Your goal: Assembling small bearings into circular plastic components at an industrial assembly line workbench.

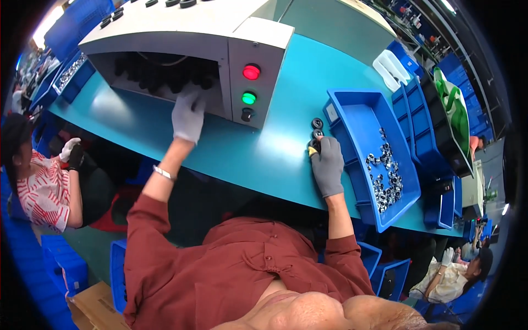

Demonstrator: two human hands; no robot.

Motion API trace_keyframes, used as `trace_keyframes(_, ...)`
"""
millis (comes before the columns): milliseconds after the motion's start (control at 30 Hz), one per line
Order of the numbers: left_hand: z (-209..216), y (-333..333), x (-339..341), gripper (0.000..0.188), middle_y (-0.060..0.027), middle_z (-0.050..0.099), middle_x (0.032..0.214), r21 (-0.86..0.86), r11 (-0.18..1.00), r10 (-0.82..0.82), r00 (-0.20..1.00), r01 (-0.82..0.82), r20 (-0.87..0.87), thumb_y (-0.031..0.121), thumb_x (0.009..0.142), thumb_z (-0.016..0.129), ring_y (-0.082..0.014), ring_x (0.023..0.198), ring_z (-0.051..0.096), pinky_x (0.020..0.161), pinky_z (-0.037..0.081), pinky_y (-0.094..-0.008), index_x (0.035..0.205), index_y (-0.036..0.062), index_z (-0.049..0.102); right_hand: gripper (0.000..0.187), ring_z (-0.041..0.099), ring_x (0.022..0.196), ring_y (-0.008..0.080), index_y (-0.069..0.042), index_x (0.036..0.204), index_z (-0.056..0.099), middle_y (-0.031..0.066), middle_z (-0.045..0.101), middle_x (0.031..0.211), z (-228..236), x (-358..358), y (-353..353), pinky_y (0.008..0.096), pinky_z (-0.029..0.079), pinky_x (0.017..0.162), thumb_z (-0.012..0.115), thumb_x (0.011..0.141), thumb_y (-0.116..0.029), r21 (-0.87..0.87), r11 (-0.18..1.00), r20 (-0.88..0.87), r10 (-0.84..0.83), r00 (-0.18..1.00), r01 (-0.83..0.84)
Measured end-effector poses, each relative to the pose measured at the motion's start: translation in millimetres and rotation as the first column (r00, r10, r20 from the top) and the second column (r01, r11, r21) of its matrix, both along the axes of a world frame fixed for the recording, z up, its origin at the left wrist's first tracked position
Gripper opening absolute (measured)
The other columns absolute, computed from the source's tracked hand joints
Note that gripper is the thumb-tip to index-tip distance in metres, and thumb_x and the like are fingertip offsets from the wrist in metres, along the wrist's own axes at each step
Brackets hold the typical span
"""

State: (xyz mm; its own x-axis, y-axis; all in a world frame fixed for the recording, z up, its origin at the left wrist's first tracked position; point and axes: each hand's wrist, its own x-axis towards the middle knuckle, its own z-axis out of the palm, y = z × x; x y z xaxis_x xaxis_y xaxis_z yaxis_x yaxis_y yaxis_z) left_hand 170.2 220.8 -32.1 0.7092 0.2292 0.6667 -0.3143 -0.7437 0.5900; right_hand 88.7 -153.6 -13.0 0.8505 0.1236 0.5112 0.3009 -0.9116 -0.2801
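My left hand (188,118), in a white glove, reaches to the front opening of a pale box-shaped machine (242,55). Its fingertips blur against the dark inside, so what they touch cannot be made out. Dark lumpy parts (165,74) fill the back of that opening. On the teal table, my right hand (329,168) wears a grey glove with a yellow fingertip. Its fingers close on a black round part (314,144), mostly covered by the hand. Two more black round parts (317,124) lie in line just beyond it.
Right of my right hand stands a blue bin (360,102) holding many small shiny metal pieces (388,190). The machine front carries a red light (251,71), a green light (249,98) and a black knob (247,114). Other people sit at left and lower right. Stacked blue crates (418,121) stand farther right.
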Motion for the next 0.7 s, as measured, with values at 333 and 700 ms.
trace_keyframes(333,-16.0,42.3,106.8,0.028,-0.0228,0.059,0.119,0.442,0.892,0.104,0.908,0.096,-0.406,0.023,0.093,0.058,-0.0421,0.108,0.061,0.092,0.052,-0.0492,0.115,0.0099,0.07,0.026,0.061,0.098,0.0362,-0.003,0.105,0.06,0.016,0.06,0.103,8.3,6.6,3.6,0.0443,0.05,0.081,0.071,0.082,-0.012,0.078,0.996,-0.173,-0.027,0.985,0.041)
trace_keyframes(700,6.5,23.7,7.5,0.021,-0.0177,0.068,0.098,0.078,0.971,-0.205,0.956,0.225,-0.212,0.018,0.084,0.074,-0.0372,0.087,0.065,0.08,0.052,-0.041,0.096,0.0014,0.072,0.031,0.063,0.088,0.0336,-0.009,0.103,0.061,0.0109,0.06,0.095,24.4,-5.3,0.0,0.0455,0.05,0.075,0.073,0.079,-0.025,0.134,0.991,-0.311,0.048,0.949,-0.006)
